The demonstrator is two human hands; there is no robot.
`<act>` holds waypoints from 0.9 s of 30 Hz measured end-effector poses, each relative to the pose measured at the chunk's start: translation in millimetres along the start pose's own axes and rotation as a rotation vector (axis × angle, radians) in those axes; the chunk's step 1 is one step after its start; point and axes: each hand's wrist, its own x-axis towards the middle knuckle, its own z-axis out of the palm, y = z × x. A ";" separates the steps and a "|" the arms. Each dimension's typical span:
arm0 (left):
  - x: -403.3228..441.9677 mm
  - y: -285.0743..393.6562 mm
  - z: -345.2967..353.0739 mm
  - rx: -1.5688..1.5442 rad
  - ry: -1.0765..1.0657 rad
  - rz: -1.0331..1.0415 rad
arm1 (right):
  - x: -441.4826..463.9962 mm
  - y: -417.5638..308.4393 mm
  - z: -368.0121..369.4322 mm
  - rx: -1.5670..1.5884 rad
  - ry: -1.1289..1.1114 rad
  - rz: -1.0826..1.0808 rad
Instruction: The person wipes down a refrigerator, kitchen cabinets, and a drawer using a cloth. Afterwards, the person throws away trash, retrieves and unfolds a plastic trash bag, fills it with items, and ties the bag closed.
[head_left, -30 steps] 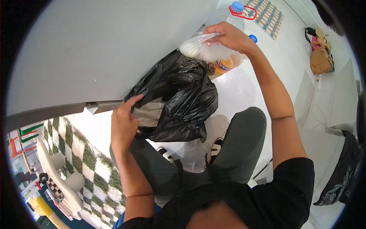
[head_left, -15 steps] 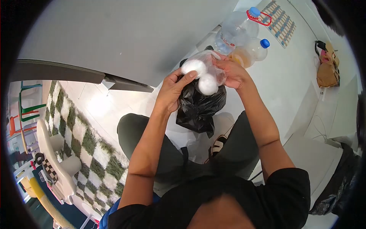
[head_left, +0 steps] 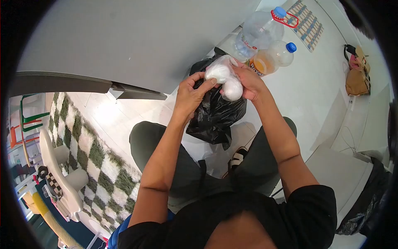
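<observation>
Two smooth white round lumps (head_left: pixel 219 74) sit side by side, wrapped in a thin clear plastic bag (head_left: pixel 227 61). My left hand (head_left: pixel 192 94) pinches the left lump between thumb and fingers. On the other side, my right hand (head_left: pixel 250 81) is closed on the gathered plastic, its fingertips partly hidden behind the bag. What the lumps are, I cannot make out. Below both hands a crumpled black plastic bag (head_left: pixel 215 118) rests between my knees; its contents are hidden.
A large clear bottle (head_left: pixel 263 31) with a blue cap and a smaller bottle (head_left: pixel 280 54) with an orange label stand beyond my right hand. The grey panel (head_left: pixel 124 45) rises at the left. A checkered rug (head_left: pixel 95 153), a woven mat (head_left: pixel 306 27) and a brown bag (head_left: pixel 357 79) lie around.
The clear plastic now lies closer around the white lumps. Both hands and the lumps have shifted slightly to the right in view, and the black bag spreads further up behind them.
</observation>
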 end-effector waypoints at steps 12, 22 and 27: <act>-56.6 66.0 17.6 0.386 -0.230 0.250 | 95.9 113.7 -58.3 0.325 -0.122 0.447; -129.2 85.7 41.0 0.077 0.037 0.258 | 40.4 133.5 -170.5 0.244 0.524 0.119; -141.5 84.1 45.3 0.204 0.055 0.257 | 13.3 115.5 -185.3 -0.300 0.559 0.120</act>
